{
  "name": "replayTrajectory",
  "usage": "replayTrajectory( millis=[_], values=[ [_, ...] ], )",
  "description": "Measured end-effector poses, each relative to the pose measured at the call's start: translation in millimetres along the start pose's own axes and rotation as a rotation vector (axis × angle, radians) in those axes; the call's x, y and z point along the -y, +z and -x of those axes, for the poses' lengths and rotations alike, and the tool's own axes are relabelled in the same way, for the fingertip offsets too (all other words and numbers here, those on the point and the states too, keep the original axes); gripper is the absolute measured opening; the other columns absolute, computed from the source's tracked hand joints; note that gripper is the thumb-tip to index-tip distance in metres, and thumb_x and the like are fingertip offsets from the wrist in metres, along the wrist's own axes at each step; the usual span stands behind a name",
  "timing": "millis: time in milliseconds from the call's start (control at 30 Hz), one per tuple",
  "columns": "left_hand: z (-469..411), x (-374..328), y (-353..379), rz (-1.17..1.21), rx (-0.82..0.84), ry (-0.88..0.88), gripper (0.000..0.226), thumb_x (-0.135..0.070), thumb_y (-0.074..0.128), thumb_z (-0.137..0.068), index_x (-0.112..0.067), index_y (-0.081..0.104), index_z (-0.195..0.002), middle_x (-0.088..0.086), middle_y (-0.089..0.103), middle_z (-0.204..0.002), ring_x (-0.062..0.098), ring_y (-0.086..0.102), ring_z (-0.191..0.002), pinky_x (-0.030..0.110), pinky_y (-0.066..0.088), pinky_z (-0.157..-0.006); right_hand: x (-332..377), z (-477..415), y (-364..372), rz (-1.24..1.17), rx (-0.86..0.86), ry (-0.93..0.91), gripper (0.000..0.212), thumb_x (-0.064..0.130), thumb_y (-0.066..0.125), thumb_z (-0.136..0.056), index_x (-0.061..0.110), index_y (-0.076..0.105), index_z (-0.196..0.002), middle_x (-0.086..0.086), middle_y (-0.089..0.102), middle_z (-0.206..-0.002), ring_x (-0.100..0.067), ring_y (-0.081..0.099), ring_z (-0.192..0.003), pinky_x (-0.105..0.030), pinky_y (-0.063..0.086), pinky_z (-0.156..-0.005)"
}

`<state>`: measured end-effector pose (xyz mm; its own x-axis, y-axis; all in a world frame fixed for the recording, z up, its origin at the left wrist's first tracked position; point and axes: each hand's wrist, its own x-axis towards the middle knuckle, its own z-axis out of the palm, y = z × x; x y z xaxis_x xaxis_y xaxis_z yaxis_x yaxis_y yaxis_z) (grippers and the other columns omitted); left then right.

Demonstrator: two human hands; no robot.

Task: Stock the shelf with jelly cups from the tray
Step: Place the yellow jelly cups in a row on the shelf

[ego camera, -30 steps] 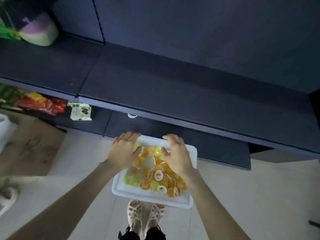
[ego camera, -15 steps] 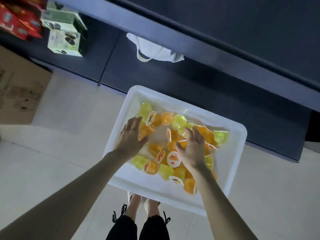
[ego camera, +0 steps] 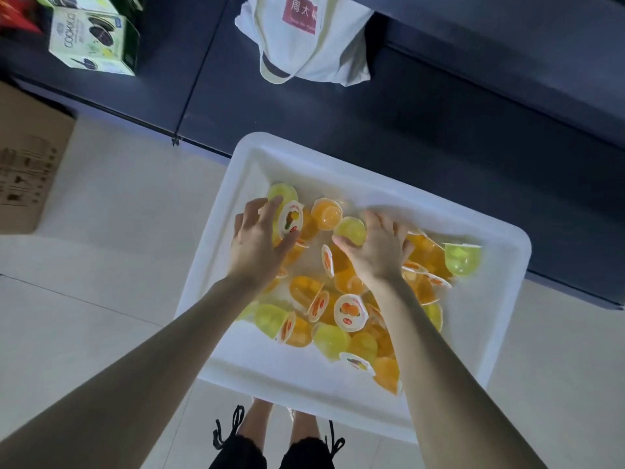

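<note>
Pinching a lidded jelly cup [ego camera: 291, 221] with left hand [ego camera: 258, 240], spreading right hand [ego camera: 378, 255] loosely over a green jelly cup [ego camera: 351, 230] in the white tray [ego camera: 483, 333]; farther up the tray than before.

A pale green cookie box [ego camera: 91, 42] sits in the upper left of the frame, with red packets [ego camera: 13, 18] at the corner beside it. A white tote bag [ego camera: 304, 45] with a red label [ego camera: 302, 14] lies at top centre. A cardboard box [ego camera: 30, 164] stands at the left edge on the pale tiled floor [ego camera: 118, 214].
</note>
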<state>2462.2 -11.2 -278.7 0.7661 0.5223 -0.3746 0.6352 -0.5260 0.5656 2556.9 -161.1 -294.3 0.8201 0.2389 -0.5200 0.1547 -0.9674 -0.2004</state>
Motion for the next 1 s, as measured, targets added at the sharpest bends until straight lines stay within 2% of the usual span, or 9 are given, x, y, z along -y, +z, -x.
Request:
replayTrajectory(
  millis=[167,333,467,567,633,700,800,900,1000],
  values=[
    [9.2,-1.3,-2.0,0.101,-0.045,0.049,0.057,-0.04,0.062,-0.086,-0.013,0.048,-0.134,0.009,0.049,-0.135,0.03,0.045,-0.118,0.042,0.045,-0.092,-0.3,-8.1,0.9,-0.024,0.114,-0.044,0.059,0.063,0.058,-0.081,0.028,0.055,-0.127,0.003,0.045,-0.141,-0.027,0.031,-0.134,-0.049,0.025,-0.11],
    [22.7,2.8,-5.1,0.168,-0.063,-0.028,0.064,-0.055,0.056,-0.084,-0.015,0.049,-0.133,0.007,0.055,-0.13,0.03,0.049,-0.116,0.043,0.047,-0.09,-6.9,6.3,3.5,-0.085,-0.034,-0.11,0.047,0.052,0.057,-0.087,0.026,0.06,-0.126,0.002,0.061,-0.125,-0.02,0.042,-0.126,-0.041,0.023,-0.102],
    [43.4,2.6,-12.4,0.23,-0.057,-0.065,0.066,-0.062,0.053,-0.077,-0.018,0.055,-0.127,0.002,0.061,-0.119,0.025,0.057,-0.103,0.043,0.053,-0.078,-4.9,29.7,4.5,-0.275,-0.165,-0.135,0.04,0.047,0.06,-0.087,0.023,0.066,-0.118,0.003,0.066,-0.115,-0.016,0.046,-0.123,-0.042,0.02,-0.105],
    [58.8,-7.7,-22.7,0.379,0.002,-0.217,0.062,-0.069,0.053,-0.073,-0.023,0.062,-0.114,-0.002,0.066,-0.102,0.019,0.063,-0.086,0.036,0.056,-0.067,-2.2,60.2,-7.7,-0.633,-0.2,-0.083,0.037,0.044,0.065,-0.085,0.022,0.068,-0.114,0.008,0.068,-0.109,-0.012,0.057,-0.112,-0.05,0.041,-0.1],
    [71.3,-17.9,-32.8,0.523,0.048,-0.279,0.05,-0.072,0.054,-0.075,-0.027,0.065,-0.092,0.003,0.069,-0.086,0.02,0.065,-0.079,0.037,0.053,-0.065,2.8,85.5,-25.0,-0.959,-0.15,0.028,0.027,0.028,0.069,-0.086,0.02,0.067,-0.112,0.002,0.071,-0.104,-0.016,0.065,-0.101,-0.046,0.051,-0.092],
    [87.0,-33.1,-45.9,0.68,0.098,-0.319,0.048,-0.069,0.048,-0.077,-0.025,0.064,-0.083,0.007,0.065,-0.082,0.016,0.059,-0.073,0.033,0.048,-0.063,6.6,110.8,-45.2,-1.255,-0.09,0.143,0.023,0.014,0.068,-0.086,0.019,0.067,-0.108,-0.002,0.071,-0.101,-0.021,0.067,-0.099,-0.044,0.055,-0.088],
    [114.0,-62.2,-70.3,0.86,0.191,-0.369,0.054,-0.064,0.033,-0.084,-0.025,0.068,-0.097,0.001,0.066,-0.085,0.005,0.056,-0.06,0.02,0.047,-0.055,13.3,149.1,-80.2,-1.637,0.053,0.265,0.031,0.01,0.066,-0.084,0.009,0.062,-0.115,-0.006,0.065,-0.104,-0.02,0.066,-0.101,-0.035,0.057,-0.082],
    [140.2,-91.5,-101.2,0.944,0.297,-0.357,0.079,-0.071,0.024,-0.085,-0.006,0.062,-0.108,0.007,0.061,-0.071,0.01,0.05,-0.047,0.024,0.04,-0.049,21.1,186.3,-119.4,-1.879,0.208,0.294,0.046,0.015,0.071,-0.072,0.01,0.061,-0.117,-0.012,0.057,-0.086,-0.018,0.061,-0.084,-0.03,0.057,-0.076],
    [165.7,-124.1,-139.8,0.937,0.315,-0.242,0.097,-0.083,0.024,-0.078,0.004,0.056,-0.108,0.008,0.051,-0.059,0.016,0.038,-0.046,0.023,0.035,-0.046,27.1,223.7,-166.5,-2.006,0.3,0.24,0.048,0.011,0.065,-0.074,0.013,0.059,-0.121,-0.011,0.064,-0.093,-0.024,0.06,-0.093,-0.028,0.057,-0.072]
  ],
)
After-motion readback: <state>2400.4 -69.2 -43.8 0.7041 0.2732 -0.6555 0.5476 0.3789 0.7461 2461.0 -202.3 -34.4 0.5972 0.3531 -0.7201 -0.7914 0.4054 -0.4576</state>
